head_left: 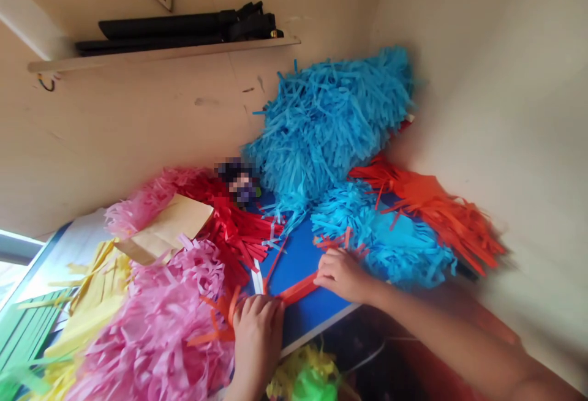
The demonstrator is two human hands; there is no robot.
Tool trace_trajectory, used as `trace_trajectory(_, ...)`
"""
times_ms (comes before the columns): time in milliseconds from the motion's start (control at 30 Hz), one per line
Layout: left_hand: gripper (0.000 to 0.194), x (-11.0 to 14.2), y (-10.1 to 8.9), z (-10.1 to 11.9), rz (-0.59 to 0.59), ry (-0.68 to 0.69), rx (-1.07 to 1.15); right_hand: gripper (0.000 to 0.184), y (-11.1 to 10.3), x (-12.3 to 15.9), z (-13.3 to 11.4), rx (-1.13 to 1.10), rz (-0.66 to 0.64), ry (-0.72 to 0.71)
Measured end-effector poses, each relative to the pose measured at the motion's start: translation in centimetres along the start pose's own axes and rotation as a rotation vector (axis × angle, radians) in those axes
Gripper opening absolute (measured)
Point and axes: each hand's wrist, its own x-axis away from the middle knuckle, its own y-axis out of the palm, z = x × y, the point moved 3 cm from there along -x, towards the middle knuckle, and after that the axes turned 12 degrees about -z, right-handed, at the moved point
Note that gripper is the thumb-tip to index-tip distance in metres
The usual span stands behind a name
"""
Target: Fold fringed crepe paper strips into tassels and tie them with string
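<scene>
An orange fringed tissue-paper strip (299, 289) stretches between my two hands, just above the blue tabletop (294, 260). My left hand (260, 327) is closed on its left end, where loose orange fringes stick out beside the pink fringe. With bent fingers, my right hand (342, 275) grips the other end, and more orange fringes show behind it. Pink fringed tissue paper (169, 321) lies just left of my left hand. Light-blue fringed tissue paper (390, 239) lies beyond my right hand.
A big blue fringed bundle (335, 113) leans in the corner. Around the table lie red fringe (239, 223), orange fringe (432, 199), yellow paper (98, 284), green strips (32, 321) and a brown paper piece (169, 226). A wall shelf (184, 51) holds black items. Yellow-green fringe (307, 373) sits below the table edge.
</scene>
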Motion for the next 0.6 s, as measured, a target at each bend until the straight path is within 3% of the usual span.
trace_trajectory(267, 0.031, -1.0, -0.1, 0.9, -0.027, -0.177, -0.185, 0.031, -0.1, -1.3, -0.1, 0.056, -0.017, 0.115)
trace_trajectory(600, 0.024, -1.3, 0.0, 0.3, -0.056, -0.195, -0.234, 0.030, 0.1, -1.5, 0.0, 0.099, -0.027, 0.165)
